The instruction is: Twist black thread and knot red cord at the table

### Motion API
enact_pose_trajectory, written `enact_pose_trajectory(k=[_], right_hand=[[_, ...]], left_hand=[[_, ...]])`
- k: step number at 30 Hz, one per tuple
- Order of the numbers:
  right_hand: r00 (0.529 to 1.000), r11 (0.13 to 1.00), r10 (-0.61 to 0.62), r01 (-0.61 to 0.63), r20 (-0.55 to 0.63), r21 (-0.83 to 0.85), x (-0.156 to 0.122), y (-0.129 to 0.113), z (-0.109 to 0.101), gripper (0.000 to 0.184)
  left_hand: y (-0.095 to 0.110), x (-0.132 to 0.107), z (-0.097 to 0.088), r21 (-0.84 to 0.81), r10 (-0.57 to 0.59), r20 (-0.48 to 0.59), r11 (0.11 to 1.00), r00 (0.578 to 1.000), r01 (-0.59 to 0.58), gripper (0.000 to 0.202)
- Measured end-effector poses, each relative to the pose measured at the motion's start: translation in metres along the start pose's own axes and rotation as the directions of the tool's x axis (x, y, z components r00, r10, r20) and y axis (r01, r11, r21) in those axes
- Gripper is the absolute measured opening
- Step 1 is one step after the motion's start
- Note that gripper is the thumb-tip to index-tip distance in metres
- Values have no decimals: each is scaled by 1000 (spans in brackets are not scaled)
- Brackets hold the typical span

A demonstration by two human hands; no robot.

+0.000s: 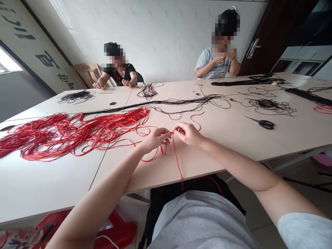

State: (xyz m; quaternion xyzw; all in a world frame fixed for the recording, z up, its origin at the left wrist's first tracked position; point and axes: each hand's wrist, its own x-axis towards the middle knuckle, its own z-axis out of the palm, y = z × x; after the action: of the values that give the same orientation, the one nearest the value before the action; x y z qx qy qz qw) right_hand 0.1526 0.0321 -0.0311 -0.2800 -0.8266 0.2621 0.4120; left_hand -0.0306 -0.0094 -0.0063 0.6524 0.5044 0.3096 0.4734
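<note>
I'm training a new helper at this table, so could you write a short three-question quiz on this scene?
1. What colour is the thin cord pinched between the left hand and the right hand? A black, B red, C white.
2. True or false: the black-handled scissors lie on the table to the right of both hands.
3. Which hand is nearer the large heap of red cords?

Key: 1 B; 2 true; 3 left hand.
</note>
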Motion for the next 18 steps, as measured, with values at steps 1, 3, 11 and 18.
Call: enact_pose_trajectory(k=[1, 3, 11, 18], right_hand=[[1000, 1000, -11, 11, -2, -8, 0, -1, 0, 7], [1000, 999, -29, 29, -7, -19, 0, -2, 0, 7], [997, 997, -75, 75, -2, -5, 0, -7, -4, 9], [998, 994, -66, 65, 13, 87, -3, -6, -5, 16]], left_hand=[[0, 0, 0, 8, 1, -11, 1000, 1000, -1, 27], [1, 0, 1, 31, 4, -40, 1000, 999, -3, 25], [8, -4, -1, 245, 144, -122, 963, 982, -111, 31], [11, -7, -2, 252, 199, -106, 953, 974, -167, 35]])
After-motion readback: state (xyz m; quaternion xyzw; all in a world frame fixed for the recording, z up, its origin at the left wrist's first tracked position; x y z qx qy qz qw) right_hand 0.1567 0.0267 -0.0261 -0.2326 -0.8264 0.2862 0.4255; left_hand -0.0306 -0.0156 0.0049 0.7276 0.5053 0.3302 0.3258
